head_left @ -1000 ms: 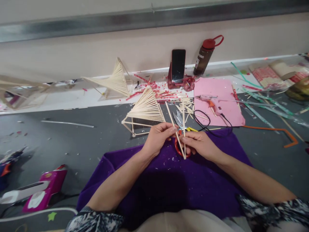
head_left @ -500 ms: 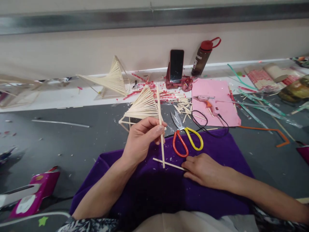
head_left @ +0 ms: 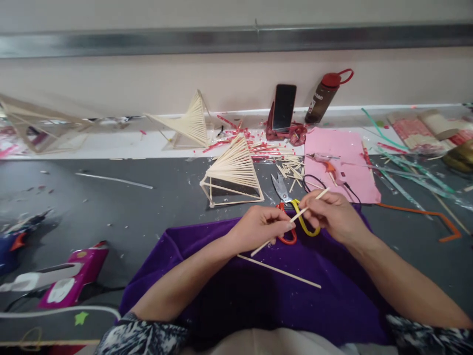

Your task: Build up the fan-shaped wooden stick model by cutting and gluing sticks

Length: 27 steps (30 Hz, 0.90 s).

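Note:
A thin wooden stick [head_left: 300, 214] slants between my two hands above the purple cloth. My left hand [head_left: 260, 228] pinches its lower part, and my right hand [head_left: 330, 212] has its fingers closed near the upper end. Just behind and partly under the hands lie scissors [head_left: 281, 190] with one red and one yellow handle. A second wooden stick [head_left: 281, 270] rests on the purple cloth [head_left: 332, 281], touched by neither hand. Beyond my left hand stands a model of fanned sticks on a frame [head_left: 234, 170].
A hot glue gun [head_left: 328, 166] lies on a pink sheet [head_left: 354, 143]. Short stick pieces [head_left: 291, 167] are scattered left of it. At the back stand a phone [head_left: 284, 107], a bottle [head_left: 322, 98] and another stick model [head_left: 192, 125]. A magenta device [head_left: 74, 273] sits at left.
My right hand has left the stick on the cloth and risen to the held stick's upper end. My left hand has moved right and lower, tilting that stick from upright to slanted.

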Each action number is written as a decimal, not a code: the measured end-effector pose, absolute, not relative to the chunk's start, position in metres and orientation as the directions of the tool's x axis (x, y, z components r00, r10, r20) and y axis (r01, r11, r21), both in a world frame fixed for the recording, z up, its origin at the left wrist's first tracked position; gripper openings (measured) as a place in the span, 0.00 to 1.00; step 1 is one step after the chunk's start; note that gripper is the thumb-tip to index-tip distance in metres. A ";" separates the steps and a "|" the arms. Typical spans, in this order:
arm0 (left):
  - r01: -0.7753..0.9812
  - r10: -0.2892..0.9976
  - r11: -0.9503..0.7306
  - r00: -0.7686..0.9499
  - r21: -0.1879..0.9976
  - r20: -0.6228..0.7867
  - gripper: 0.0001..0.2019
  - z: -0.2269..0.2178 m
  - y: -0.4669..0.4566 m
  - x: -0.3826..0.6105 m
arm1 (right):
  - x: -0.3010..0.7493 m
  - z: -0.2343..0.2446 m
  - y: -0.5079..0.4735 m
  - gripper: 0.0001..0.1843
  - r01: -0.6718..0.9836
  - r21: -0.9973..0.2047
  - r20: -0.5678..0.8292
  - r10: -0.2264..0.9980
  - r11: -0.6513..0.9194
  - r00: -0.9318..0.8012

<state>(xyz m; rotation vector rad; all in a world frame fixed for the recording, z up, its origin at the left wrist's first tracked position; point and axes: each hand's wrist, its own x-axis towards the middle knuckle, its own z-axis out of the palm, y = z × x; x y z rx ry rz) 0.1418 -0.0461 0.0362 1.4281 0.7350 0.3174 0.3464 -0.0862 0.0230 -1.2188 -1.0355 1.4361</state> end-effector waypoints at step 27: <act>0.375 0.808 -0.588 0.228 0.717 0.543 0.05 0.098 -0.037 0.088 | 0.370 0.057 -0.080 0.07 0.394 -0.870 0.271 0.955 0.297 -0.121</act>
